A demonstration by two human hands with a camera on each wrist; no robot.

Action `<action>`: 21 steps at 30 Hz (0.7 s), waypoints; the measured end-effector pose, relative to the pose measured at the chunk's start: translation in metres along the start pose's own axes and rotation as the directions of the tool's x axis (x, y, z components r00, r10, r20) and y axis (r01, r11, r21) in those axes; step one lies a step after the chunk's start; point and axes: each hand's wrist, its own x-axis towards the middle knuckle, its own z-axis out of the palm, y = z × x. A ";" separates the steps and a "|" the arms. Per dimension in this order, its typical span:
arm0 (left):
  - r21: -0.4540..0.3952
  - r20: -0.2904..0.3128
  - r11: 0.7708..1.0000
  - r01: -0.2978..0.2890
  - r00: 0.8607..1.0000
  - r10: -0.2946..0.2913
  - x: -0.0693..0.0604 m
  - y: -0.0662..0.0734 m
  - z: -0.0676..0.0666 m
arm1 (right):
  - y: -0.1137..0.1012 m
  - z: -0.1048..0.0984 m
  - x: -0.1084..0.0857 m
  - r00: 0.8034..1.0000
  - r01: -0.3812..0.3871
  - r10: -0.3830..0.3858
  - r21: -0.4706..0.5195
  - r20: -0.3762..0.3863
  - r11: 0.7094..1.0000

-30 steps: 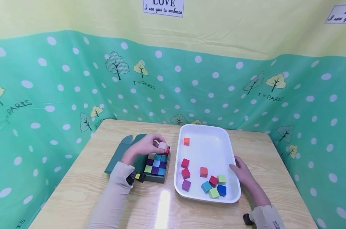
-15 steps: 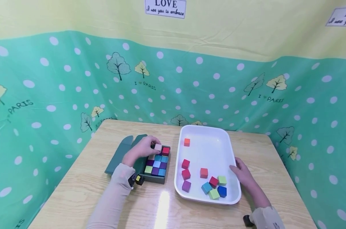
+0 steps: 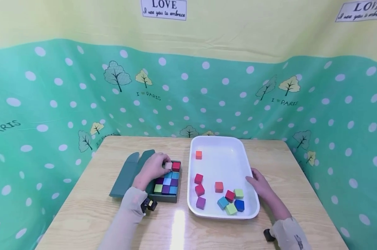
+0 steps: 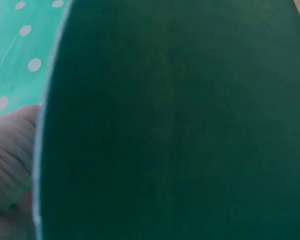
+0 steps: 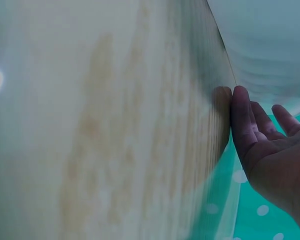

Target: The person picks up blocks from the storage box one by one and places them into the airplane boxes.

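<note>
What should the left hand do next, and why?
I'd gently settle the pale pink cube and let go: the left hand holds it in the dark green box's far row, right beside the red cube, so it looks about in place.

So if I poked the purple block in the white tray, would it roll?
Probably not: the purple block has flat faces and corners, so it would likelier slide. The white tray has a smooth-looking floor, so sliding may be easy. It's probably light too, looking small beside the right hand.
</note>
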 end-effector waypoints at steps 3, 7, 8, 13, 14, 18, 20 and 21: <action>0.037 -0.033 0.999 -0.022 0.999 0.023 0.001 0.001 0.003 | -0.002 -0.002 0.002 1.000 0.005 -0.005 -0.017 -0.001 1.000; 0.055 -0.036 0.998 -0.024 0.999 0.026 0.005 0.004 0.004 | -0.002 -0.004 0.003 1.000 0.012 -0.012 -0.027 -0.001 1.000; 0.058 -0.030 0.998 -0.021 0.999 0.023 0.005 0.004 0.004 | -0.001 -0.004 0.003 1.000 0.008 -0.008 -0.021 0.001 1.000; 0.064 -0.024 0.998 -0.007 1.000 0.008 0.001 0.002 0.007 | 0.001 -0.002 0.001 1.000 0.019 -0.019 -0.007 0.018 1.000; 0.063 -0.031 0.998 -0.008 0.999 0.010 0.001 0.002 0.007 | 0.001 -0.002 0.001 1.000 0.025 -0.025 -0.006 0.019 1.000; 0.056 -0.056 0.998 -0.015 0.998 0.018 0.000 0.002 0.008 | -0.001 -0.004 0.002 0.999 0.031 -0.031 -0.011 0.019 0.999; 0.051 -0.054 0.999 -0.011 0.998 0.014 -0.001 0.003 0.008 | -0.001 -0.004 0.002 1.000 0.023 -0.023 -0.008 0.020 1.000; 0.050 -0.051 0.999 -0.008 0.999 0.010 -0.001 0.003 0.008 | -0.001 -0.004 0.002 1.000 0.019 -0.018 -0.009 0.023 1.000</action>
